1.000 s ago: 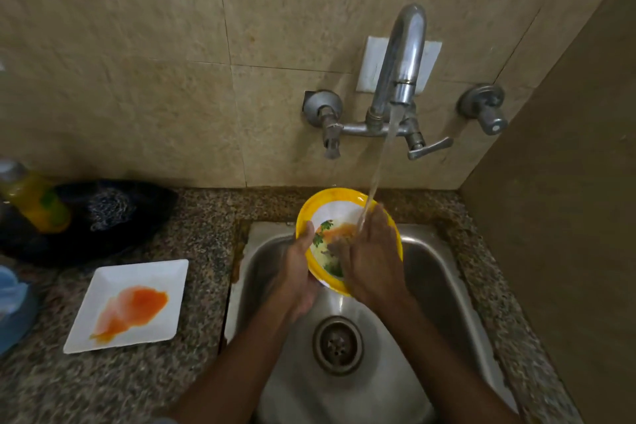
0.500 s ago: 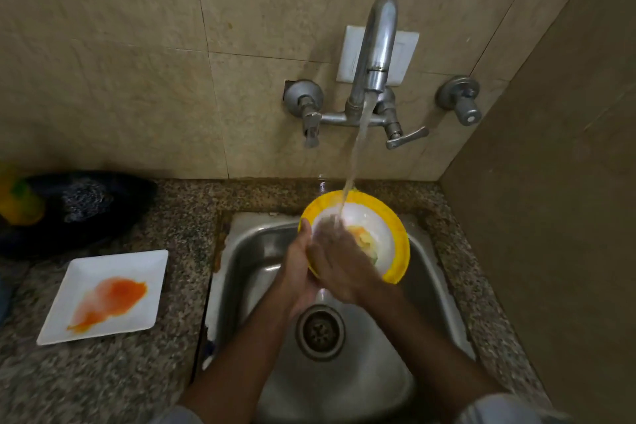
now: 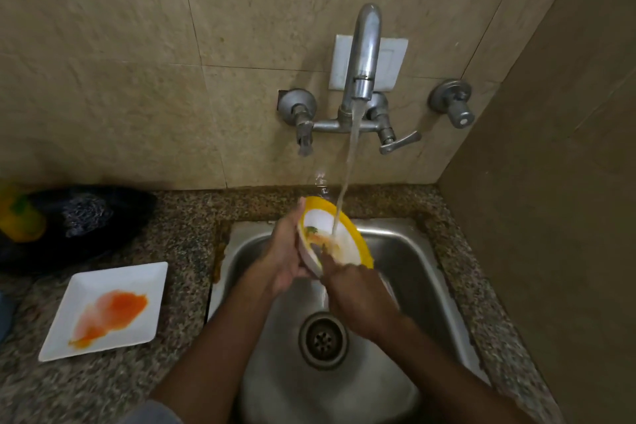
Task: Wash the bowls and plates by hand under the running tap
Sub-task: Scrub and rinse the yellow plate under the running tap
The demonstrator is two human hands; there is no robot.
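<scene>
Yellow-rimmed bowl (image 3: 339, 237): over sink (image 3: 423, 272), now tipped steeply under tap (image 3: 363, 55) stream, left hand (image 3: 284, 260) gripping its rim. Right hand (image 3: 358, 289) had withdrawn to one fingertip rubbing residue. Stained square plate (image 3: 103, 310) waited, left worktop (image 3: 103, 385).

speckled granite counter (image 3: 103, 385) bears a stained white square plate (image 3: 106, 310) beside the steel sink (image 3: 406, 251).

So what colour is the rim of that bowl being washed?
Yellow, around a white inside, on the bowl under the tap; the head view shows it.
</scene>
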